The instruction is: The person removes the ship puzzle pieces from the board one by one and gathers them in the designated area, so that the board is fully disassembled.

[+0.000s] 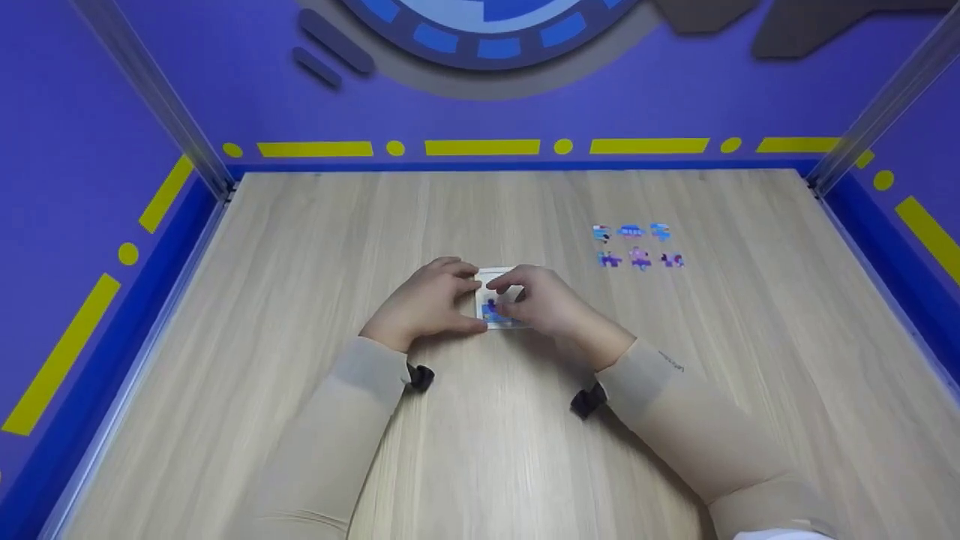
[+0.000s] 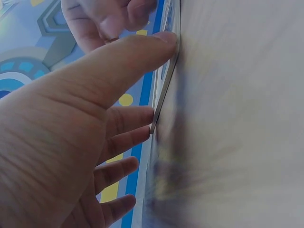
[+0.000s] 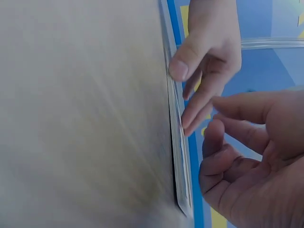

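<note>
A small white puzzle tray (image 1: 493,271) lies on the table between my hands. Blue puzzle pieces (image 1: 492,318) with a dark figure show in its near left part; my right hand covers much of the rest. At the tray's left side is my left hand (image 1: 435,300), thumb on the near left corner (image 2: 167,38) and straight fingers (image 2: 130,118) touching the far left edge. Over the tray hovers my right hand (image 1: 544,300), thumb and index finger apart. In the right wrist view its other fingers (image 3: 221,166) are loosely bent, with nothing visible between them.
Several loose puzzle pieces (image 1: 639,259) lie in two rows to the right, beyond my right hand. A light wooden table (image 1: 315,225) carries everything. Purple walls (image 1: 495,112) with yellow marks close it off at the back and sides.
</note>
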The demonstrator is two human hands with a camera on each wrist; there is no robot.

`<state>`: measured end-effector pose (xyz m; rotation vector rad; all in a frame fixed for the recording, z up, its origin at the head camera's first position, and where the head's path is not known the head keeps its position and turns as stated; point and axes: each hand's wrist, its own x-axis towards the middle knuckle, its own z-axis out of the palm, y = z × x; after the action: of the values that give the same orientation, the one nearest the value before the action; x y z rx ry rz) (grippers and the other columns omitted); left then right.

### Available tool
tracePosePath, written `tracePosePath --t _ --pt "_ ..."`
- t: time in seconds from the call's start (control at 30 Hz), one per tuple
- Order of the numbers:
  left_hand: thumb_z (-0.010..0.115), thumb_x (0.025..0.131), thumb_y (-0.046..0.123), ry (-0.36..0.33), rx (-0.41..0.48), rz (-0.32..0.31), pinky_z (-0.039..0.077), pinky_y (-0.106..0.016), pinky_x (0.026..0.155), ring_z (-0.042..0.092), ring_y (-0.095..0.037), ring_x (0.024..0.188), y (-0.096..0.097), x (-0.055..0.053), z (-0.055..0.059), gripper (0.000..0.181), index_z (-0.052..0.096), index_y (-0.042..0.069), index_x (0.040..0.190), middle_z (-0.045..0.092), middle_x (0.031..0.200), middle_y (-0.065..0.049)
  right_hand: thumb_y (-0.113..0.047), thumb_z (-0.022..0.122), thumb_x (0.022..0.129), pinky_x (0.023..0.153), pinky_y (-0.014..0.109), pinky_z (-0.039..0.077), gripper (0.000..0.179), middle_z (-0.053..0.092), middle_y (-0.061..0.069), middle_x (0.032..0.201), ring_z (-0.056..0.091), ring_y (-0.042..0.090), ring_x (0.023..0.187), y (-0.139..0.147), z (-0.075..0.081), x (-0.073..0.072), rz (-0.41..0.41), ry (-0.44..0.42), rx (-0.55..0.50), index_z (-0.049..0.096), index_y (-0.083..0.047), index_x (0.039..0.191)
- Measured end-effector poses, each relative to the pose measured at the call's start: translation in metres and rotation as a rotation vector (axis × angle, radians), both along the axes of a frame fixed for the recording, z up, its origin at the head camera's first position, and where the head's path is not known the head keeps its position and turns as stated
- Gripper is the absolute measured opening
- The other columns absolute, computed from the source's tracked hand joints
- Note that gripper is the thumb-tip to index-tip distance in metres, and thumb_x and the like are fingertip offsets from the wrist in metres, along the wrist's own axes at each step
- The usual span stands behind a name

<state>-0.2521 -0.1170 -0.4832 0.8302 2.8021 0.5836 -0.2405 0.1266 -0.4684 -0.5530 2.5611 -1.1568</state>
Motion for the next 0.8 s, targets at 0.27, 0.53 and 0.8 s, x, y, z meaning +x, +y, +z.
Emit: tracePosePath --t 0.27,0.53,0.8 --pt "0.089 0.092 0.056 -0.009 0.004 0.000 0.032 -0.050 0.143 0.041 -0.035 0.169 -0.0009 0.0000 -0.0012 0.080 0.071 0.008 0.154 0.059 0.171 -0.009 -0.007 0.080 0.099 0.098 0.045 0.061 0.040 0.074 0.019 0.139 0.069 0.027 0.108 -0.0026 -0.0065 0.0003 0.031 0.048 0.062 0.079 -0.003 0.139" --pt "0.090 0.091 0.055 -0.002 0.010 0.000 0.033 -0.049 0.143 0.042 -0.033 0.168 -0.0019 0.0006 -0.0017 0.079 0.072 0.009 0.153 0.059 0.170 -0.008 -0.014 0.080 0.100 0.112 0.056 0.058 0.043 0.067 0.023 0.141 0.068 0.039 0.125 -0.0016 -0.0079 0.0000 0.052 0.030 0.134 0.078 0.000 0.141" --pt "0.090 0.091 0.055 0.021 0.000 -0.016 0.035 -0.049 0.141 0.045 -0.035 0.166 -0.0017 -0.0017 -0.0025 0.079 0.073 0.009 0.152 0.060 0.169 -0.010 -0.013 0.080 0.103 0.112 0.053 0.058 0.034 0.067 0.019 0.136 0.067 0.035 0.121 -0.0023 -0.0084 0.0021 0.070 0.056 0.194 0.083 -0.005 0.135"
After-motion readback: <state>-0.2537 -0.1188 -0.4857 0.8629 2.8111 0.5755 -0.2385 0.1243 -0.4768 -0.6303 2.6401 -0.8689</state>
